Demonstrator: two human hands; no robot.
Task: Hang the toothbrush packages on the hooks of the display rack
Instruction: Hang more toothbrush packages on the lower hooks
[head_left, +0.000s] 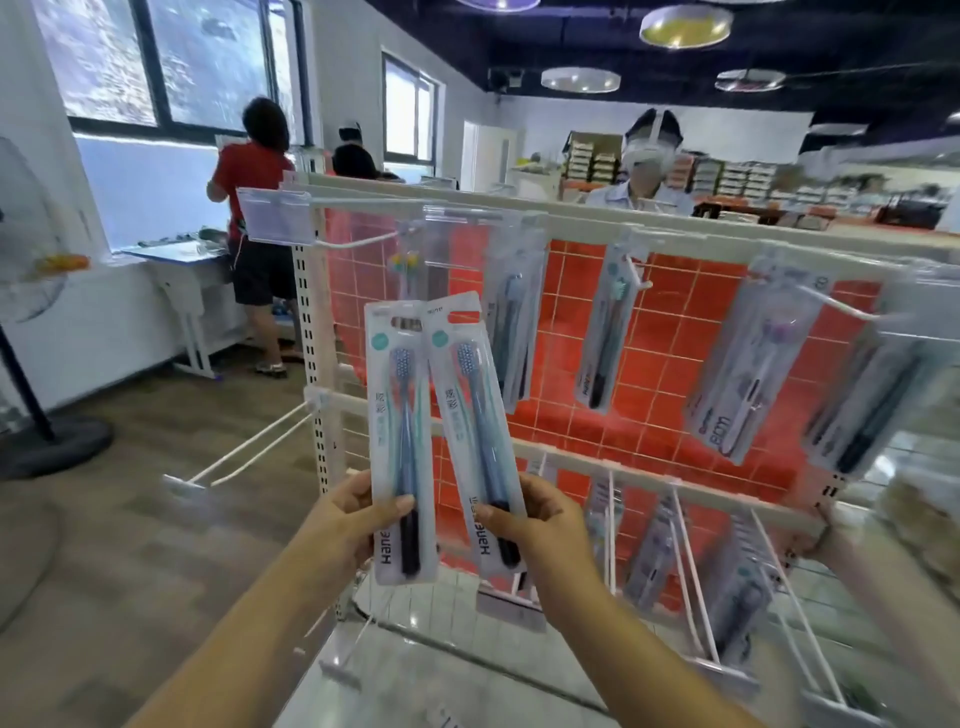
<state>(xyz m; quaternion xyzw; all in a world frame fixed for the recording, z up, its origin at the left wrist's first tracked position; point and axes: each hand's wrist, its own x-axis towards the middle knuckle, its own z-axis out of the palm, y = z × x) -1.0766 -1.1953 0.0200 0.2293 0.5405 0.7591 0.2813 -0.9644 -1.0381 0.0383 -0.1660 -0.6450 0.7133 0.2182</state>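
The left hand (358, 512) grips the lower part of 1 toothbrush package (400, 441), thumb on its front and fingers curled behind, holding it upright in front of the display rack (524, 452). The right hand (530, 514) pinches the lower part of a 2nd toothbrush package (475, 431), which tilts slightly leftward at the top so that its upper edge overlaps the 1st one's right side. Both packages show a blue-bristled brush with a blue and dark handle, and neither is on a hook. Behind them the rack's white grid backs onto an orange tiled panel (675, 322). Along the top rail, other packages already hang on hooks (636, 273), with a clear price-tag holder (278, 210) at the end of the leftmost arm. More packages hang on the lower rail at right, while a bare double-wire hook (249, 447) sticks out to the left. A masked person (647, 166) stands behind the rack, and another in a red shirt (249, 171) faces the window.
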